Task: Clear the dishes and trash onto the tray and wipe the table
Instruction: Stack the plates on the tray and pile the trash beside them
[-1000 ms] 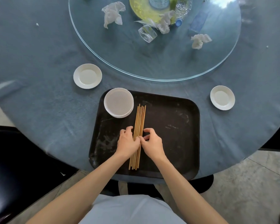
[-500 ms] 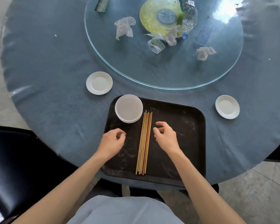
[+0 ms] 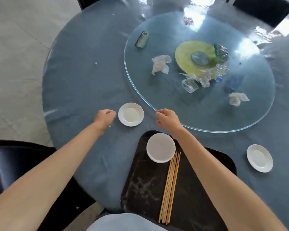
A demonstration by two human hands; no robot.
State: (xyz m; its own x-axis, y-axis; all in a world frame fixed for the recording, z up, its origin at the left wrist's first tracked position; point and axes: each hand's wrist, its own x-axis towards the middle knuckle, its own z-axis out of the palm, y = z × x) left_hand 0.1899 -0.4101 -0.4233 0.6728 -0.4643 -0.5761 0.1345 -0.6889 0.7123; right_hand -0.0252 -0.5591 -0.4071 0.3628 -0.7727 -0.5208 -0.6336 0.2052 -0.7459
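Note:
A black tray (image 3: pixel 140 185) lies at the near table edge with a stack of white bowls (image 3: pixel 160 147) and several wooden chopsticks (image 3: pixel 170 187) on it. A small white plate (image 3: pixel 131 116) sits on the blue cloth beyond the tray's left corner. My left hand (image 3: pixel 105 118) hovers just left of that plate, fingers loosely curled and holding nothing. My right hand (image 3: pixel 167 120) hangs to the plate's right, also empty with curled fingers. A second white plate (image 3: pixel 259 158) lies to the right of the tray.
The glass turntable (image 3: pixel 157 90) carries crumpled tissues (image 3: pixel 160 64), a crushed plastic cup (image 3: pixel 189 85), a squashed bottle (image 3: pixel 222 54), a rolled wrapper (image 3: pixel 142 39) and a yellow-green disc (image 3: pixel 187 55). Black chairs (image 3: pixel 15 164) stand at left and far right.
Both hands let go of the chopsticks, left the tray and reached forward to either side of the left white plate. The view swung left.

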